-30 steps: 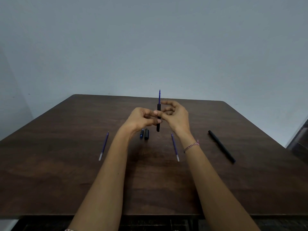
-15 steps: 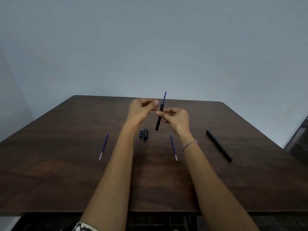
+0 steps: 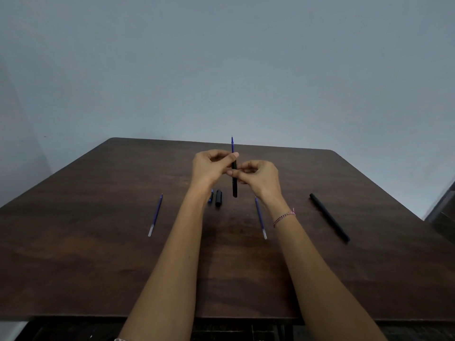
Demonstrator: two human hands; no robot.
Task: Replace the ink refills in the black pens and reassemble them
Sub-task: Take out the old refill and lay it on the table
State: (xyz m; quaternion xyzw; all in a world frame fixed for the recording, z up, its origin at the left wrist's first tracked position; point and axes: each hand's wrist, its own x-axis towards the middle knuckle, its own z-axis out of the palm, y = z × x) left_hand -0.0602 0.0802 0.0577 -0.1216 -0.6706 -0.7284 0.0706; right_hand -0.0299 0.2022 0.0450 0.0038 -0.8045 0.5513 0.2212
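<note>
Above the table's middle, my right hand (image 3: 258,177) pinches a black pen barrel (image 3: 234,188) that stands upright. A blue refill (image 3: 232,144) sticks out of the barrel's top. My left hand (image 3: 213,168) pinches that refill just above the barrel with thumb and fingers. On the table below lie a black pen cap (image 3: 218,198) and a small blue piece (image 3: 211,197) side by side. One loose blue refill (image 3: 260,217) lies by my right wrist, another blue refill (image 3: 155,215) lies to the left. A whole black pen (image 3: 329,217) lies at the right.
The dark wooden table (image 3: 98,267) stands against a plain grey wall. Its front edge runs under my forearms. A dark object shows at the right frame edge (image 3: 443,212).
The barrel has gone from tilted to upright. My left hand has come back to the refill at the barrel's top, and both hands sit closer together.
</note>
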